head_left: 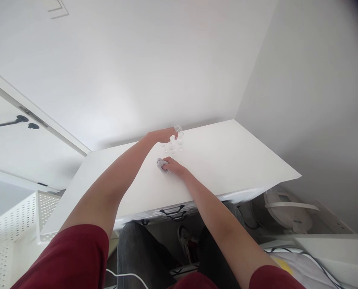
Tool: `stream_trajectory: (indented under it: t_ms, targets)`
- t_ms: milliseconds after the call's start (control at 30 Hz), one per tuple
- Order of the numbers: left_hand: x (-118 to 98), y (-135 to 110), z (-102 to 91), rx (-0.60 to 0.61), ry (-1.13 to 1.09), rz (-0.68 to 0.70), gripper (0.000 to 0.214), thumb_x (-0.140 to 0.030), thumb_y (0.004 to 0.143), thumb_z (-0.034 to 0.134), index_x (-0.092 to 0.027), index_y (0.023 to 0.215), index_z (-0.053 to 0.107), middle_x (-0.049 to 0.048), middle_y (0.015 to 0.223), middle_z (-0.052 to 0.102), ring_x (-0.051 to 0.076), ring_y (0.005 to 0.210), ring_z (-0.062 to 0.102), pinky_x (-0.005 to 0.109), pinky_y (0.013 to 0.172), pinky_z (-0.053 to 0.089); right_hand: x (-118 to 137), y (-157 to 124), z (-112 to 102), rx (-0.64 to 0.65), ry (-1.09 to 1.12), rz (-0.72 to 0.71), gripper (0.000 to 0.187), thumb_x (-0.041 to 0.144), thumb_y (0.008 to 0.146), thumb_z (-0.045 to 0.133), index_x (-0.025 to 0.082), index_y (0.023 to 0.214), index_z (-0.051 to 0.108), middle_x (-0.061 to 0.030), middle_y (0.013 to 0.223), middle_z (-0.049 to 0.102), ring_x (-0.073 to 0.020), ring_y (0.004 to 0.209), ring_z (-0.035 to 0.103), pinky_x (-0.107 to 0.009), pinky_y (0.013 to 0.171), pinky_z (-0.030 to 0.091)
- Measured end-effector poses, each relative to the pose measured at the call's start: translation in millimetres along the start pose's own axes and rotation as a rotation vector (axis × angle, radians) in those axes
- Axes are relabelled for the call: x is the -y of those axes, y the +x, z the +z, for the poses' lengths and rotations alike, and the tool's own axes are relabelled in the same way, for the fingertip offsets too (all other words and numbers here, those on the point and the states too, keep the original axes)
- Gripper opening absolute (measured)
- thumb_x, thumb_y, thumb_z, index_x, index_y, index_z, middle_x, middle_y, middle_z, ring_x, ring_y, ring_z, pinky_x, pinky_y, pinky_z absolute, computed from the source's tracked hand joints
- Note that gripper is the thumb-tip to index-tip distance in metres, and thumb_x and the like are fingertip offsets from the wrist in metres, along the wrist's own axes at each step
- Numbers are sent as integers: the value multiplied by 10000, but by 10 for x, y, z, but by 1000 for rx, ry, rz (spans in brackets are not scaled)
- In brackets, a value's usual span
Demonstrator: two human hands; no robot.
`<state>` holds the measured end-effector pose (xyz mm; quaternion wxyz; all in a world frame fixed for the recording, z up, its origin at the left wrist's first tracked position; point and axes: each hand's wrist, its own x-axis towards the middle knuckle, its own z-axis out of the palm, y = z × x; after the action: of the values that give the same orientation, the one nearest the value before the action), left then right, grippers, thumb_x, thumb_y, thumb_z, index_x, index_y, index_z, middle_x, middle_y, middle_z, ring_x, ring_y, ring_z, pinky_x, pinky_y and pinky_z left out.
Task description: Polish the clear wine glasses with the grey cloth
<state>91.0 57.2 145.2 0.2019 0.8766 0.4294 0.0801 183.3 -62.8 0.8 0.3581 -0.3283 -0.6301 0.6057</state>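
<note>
While L hand [168, 135] pinches clear obj. [178, 129], R hand [172, 165] pinches grey obj. [160, 164] over tbl [241, 160].

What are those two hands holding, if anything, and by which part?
The right hand grips a greyish bundle, perhaps cloth, by its right side. The left hand seems to hold a clear rounded object by its left side.

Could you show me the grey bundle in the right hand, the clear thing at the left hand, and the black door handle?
Grey bundle [160, 164]: head view, on its exposed left side.
Clear thing [179, 129]: head view, on its upper part.
Black door handle [11, 121]: head view, on the middle of its lever.
</note>
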Motion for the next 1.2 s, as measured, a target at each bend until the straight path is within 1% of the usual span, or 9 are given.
stream_trajectory:
  t_ms: [33, 100, 200, 333, 467, 733, 900, 1033, 1200]
  targets:
    - [43, -36, -36, 133, 68, 15, 251, -177, 752, 630, -250, 965, 740, 97, 1172, 675, 217, 914, 634, 373, 909, 544, -4, 4, 1, -5, 0, 0, 103, 246, 659, 545, 205, 673, 451, 45, 647, 374, -98, 608, 324, -271, 600, 216]
    - [122, -103, -117, 306, 185, 32, 303, -186, 796, 619, -245, 1077, 714, 102, 1270, 633, 226, 1003, 622, 384, 948, 533, -12, 10, -1, -13, 1, 7, 102, 256, 652, 542, 204, 672, 457, 45, 646, 376, -98, 608, 329, -271, 602, 220]
    - [227, -193, -210, 367, 280, 29, 350, -186, 847, 572, -248, 1178, 667, 101, 1357, 576, 214, 1055, 611, 351, 920, 544, -24, 15, -4, -11, 5, 18, 113, 270, 645, 541, 206, 674, 453, 48, 640, 369, -98, 601, 320, -272, 598, 217]
    - [347, -286, -254, 351, 307, 13, 381, -197, 871, 550, -268, 1231, 654, 92, 1402, 548, 206, 1089, 616, 313, 887, 551, -39, 22, -2, -23, 13, 22, 113, 277, 625, 545, 204, 683, 482, 41, 648, 395, -106, 614, 339, -271, 599, 241]
    - [423, -357, -290, 349, 295, 13, 363, -211, 877, 566, -269, 1220, 673, 92, 1412, 531, 198, 1078, 630, 283, 847, 556, -48, 23, -2, -31, 14, 23, 115, 285, 626, 547, 206, 683, 486, 35, 656, 408, -111, 617, 353, -270, 595, 255]
    - [513, -531, -381, 337, 287, -15, 328, -282, 887, 599, -258, 1201, 691, 100, 1406, 497, 192, 1036, 641, 306, 862, 568, -98, 25, -12, -35, -10, 17, 96, 282, 645, 543, 207, 688, 502, 36, 646, 419, -113, 604, 366, -266, 581, 253]
    - [617, -647, -428, 324, 263, -30, 329, -257, 850, 610, -253, 1167, 697, 96, 1390, 504, 195, 1035, 645, 287, 810, 571, -42, 0, -4, -31, -13, 25, 108, 297, 643, 538, 206, 692, 508, 40, 638, 426, -108, 589, 364, -265, 574, 250]
    - [699, -752, -457, 298, 239, -75, 334, -266, 829, 632, -259, 1153, 708, 95, 1384, 516, 214, 1070, 645, 268, 759, 571, 15, -31, 8, -42, -8, 42, 119, 300, 627, 542, 209, 684, 491, 44, 622, 427, -106, 584, 358, -262, 571, 257]
    - [699, -924, -494, 243, 241, -130, 296, -252, 810, 666, -221, 1096, 738, 103, 1390, 527, 233, 1140, 634, 276, 839, 577, -26, -22, 10, -59, 8, 93, 137, 302, 613, 547, 199, 704, 550, 37, 613, 460, -121, 587, 404, -255, 566, 283]
